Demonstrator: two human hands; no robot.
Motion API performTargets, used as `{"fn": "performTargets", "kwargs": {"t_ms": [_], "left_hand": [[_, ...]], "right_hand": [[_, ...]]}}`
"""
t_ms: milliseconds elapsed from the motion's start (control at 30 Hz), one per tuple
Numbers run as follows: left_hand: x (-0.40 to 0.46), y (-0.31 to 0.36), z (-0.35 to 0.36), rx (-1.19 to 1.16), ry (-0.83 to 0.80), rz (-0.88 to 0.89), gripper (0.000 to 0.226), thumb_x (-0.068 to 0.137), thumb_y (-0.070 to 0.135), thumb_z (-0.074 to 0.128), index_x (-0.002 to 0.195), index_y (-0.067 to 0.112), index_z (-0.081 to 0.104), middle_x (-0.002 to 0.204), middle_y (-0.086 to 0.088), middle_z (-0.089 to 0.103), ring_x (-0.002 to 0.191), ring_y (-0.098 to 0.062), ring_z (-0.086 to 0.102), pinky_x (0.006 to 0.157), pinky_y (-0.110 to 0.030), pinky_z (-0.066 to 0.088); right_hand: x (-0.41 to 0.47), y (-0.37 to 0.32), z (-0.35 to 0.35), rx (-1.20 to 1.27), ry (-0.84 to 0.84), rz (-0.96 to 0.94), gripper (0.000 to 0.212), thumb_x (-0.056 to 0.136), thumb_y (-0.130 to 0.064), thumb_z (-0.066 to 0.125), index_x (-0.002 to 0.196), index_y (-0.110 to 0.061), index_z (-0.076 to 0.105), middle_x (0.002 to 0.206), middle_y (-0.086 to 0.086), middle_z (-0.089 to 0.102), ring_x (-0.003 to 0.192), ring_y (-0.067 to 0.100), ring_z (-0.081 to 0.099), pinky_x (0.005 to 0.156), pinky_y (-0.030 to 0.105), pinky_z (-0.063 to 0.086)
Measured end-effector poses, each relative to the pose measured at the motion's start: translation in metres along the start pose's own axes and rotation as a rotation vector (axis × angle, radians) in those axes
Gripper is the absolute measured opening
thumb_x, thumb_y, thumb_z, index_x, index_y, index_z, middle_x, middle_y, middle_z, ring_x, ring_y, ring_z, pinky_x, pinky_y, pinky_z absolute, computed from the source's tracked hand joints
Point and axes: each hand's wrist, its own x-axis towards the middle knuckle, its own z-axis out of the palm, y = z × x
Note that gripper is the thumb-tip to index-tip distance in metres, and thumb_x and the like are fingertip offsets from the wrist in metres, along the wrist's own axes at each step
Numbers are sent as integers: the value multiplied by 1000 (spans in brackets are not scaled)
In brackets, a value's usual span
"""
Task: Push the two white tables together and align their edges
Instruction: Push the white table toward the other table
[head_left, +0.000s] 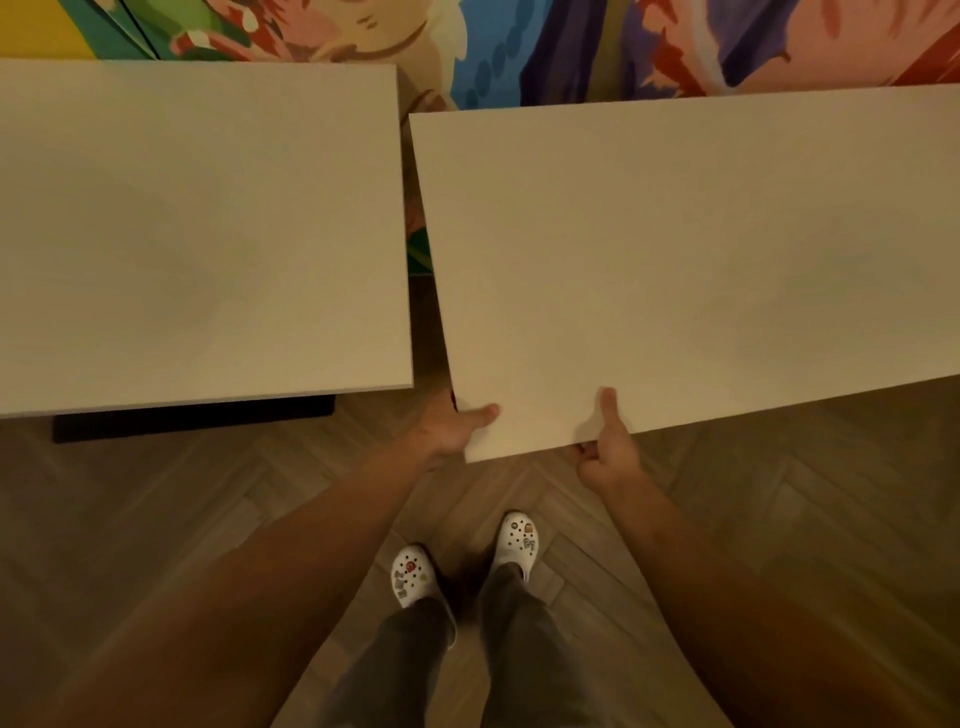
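- White and plain, both worktops show bare matte tops with thin square edges.
- Your left hand (451, 429) grips the near left corner of the right worktop (675, 249), thumb flat on top, fingers hidden under the edge.
- Your right hand (609, 447) clamps the same near edge just to the right, thumb pressed on top, fingers curled beneath.
- That right worktop sits skewed, its near edge rising away from your right hand.
- Left of your left hand lies the left worktop (197, 228), squarer to you, with a dark base (192, 418) showing under its near edge.
- Between the two runs a narrow gap, wider toward your hands.
- Below your hands are wood herringbone floor (156, 493) and your white clogs (415, 574).
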Motion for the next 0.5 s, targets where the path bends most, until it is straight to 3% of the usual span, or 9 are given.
{"fn": "performTargets", "kwargs": {"t_ms": [67, 133, 200, 267, 333, 400, 500], "left_hand": [[-1, -3, -3, -22, -10, 0, 46, 90, 21, 79, 131, 13, 62, 119, 0, 68, 98, -8, 67, 72, -10, 53], [-2, -8, -6, -45, -21, -3, 34, 90, 20, 80, 120, 21, 64, 114, 2, 69, 91, 0, 65, 66, -8, 53], [-3, -13, -10, -42, -34, -2, 27, 89, 23, 81, 109, 30, 64, 112, 5, 70, 94, 1, 66, 70, -10, 54], [-3, -17, -16, -27, -40, 5, 28, 88, 27, 81, 108, 33, 63, 115, 4, 71, 103, -8, 68, 85, -22, 56], [-3, -19, -21, -19, -43, 3, 30, 87, 30, 82, 109, 36, 63, 118, 4, 71, 107, -10, 68, 94, -30, 55], [-6, -17, -24, -1, -48, -3, 30, 86, 34, 83, 107, 38, 62, 116, 8, 70, 105, -7, 67, 94, -28, 54], [-5, -16, -26, 3, -33, 6, 35, 86, 33, 83, 114, 35, 62, 122, 4, 70, 110, -11, 66, 98, -31, 53]], "right_hand": [[1, 3, 0, -7, 18, 6, 57, 81, -51, 83, 117, -9, 73, 107, 13, 79, 97, 26, 77, 85, 46, 64], [-2, 6, 0, -6, 32, 11, 61, 81, -52, 83, 121, -8, 71, 112, 14, 78, 105, 28, 75, 92, 47, 61], [-6, 10, 0, -1, 36, 8, 58, 81, -51, 82, 120, -8, 72, 106, 12, 79, 94, 25, 76, 80, 41, 64], [-10, 15, 1, 17, 23, 4, 53, 84, -48, 80, 120, -10, 72, 102, 11, 80, 87, 22, 76, 70, 35, 65], [-14, 18, 3, 35, 12, 6, 51, 87, -46, 78, 122, -11, 71, 103, 10, 80, 90, 21, 75, 75, 35, 64], [-17, 20, 4, 39, 5, 17, 51, 88, -46, 77, 124, -11, 70, 106, 10, 79, 92, 21, 75, 81, 35, 62], [-20, 19, 2, 52, -2, 50, 50, 87, -48, 76, 122, -13, 71, 111, 11, 77, 83, 17, 75, 55, 26, 60]]}}
